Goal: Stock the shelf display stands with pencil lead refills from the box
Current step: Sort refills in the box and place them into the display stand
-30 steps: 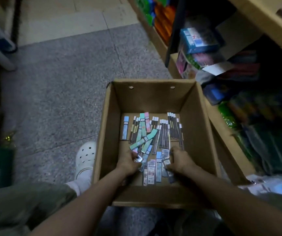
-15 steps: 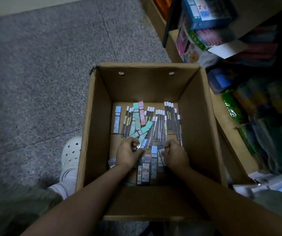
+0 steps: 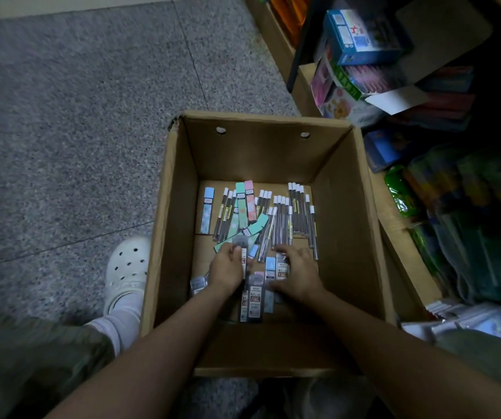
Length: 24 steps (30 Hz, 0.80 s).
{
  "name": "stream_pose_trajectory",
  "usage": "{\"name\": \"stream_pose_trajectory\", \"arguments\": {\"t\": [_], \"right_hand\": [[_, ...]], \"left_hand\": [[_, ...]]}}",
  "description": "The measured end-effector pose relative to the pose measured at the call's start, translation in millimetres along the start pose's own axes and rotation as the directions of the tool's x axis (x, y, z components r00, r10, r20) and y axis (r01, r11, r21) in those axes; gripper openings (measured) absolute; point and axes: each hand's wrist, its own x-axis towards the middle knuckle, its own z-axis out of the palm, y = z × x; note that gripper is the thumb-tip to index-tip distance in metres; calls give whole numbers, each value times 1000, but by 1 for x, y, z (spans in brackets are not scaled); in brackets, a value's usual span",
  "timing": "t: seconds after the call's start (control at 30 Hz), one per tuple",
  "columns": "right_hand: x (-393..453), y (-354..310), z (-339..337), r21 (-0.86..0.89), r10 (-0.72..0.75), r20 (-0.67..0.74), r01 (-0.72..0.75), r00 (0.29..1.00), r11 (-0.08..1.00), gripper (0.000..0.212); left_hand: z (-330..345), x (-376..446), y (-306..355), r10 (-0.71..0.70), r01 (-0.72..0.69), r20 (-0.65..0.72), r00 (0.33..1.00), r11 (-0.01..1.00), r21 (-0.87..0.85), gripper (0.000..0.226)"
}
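Down in the cardboard box (image 3: 179, 207) on the floor, my left hand (image 3: 226, 269) had its grip curled round a few lead refill packs (image 3: 244, 258). My right hand (image 3: 299, 272) lay with fingers spread, pressing on other packs (image 3: 282, 269). More refills (image 3: 276, 219) lay loose further back on the box bottom.

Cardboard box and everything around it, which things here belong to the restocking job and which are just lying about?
Part of the job:
- cardboard box
- lead refill packs on its bottom
- left hand, holding a refill pack
- right hand, spread over the packs

Just lying about:
- blue carton on the shelf
- green packets
- white clog on the grey floor
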Motion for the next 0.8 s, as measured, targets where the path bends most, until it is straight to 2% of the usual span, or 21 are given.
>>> {"name": "stream_pose_trajectory", "arguments": {"t": [0.1,0.2,0.37,0.47,0.6,0.63,0.73,0.8], "right_hand": [[5,6,11,-221,6,52,6,999,975,107],[12,12,20,-322,-55,74,76,996,944,105],[21,11,19,-315,-63,61,79,996,946,97],[21,6,12,-222,-90,11,90,996,971,86],[11,-9,-4,107,-30,-87,39,996,994,46],[7,-13,-9,134,-30,-108,45,994,990,41],[-6,-31,-30,241,-38,-161,76,986,968,42],[-14,-44,-55,278,-68,-251,139,966,950,45]], "left_hand": [[2,6,-4,-25,27,27,999,996,-82,25],[5,10,-5,-31,38,54,998,991,-131,26],[8,11,-6,-11,15,47,999,997,-70,28],[7,9,-4,5,-2,46,999,998,-67,29],[2,4,4,32,-26,74,997,997,-72,28],[1,1,8,35,-27,99,995,996,-82,26],[-8,-7,26,66,-52,203,977,996,-73,19],[-17,-12,47,133,-122,273,953,991,-54,30]]}}
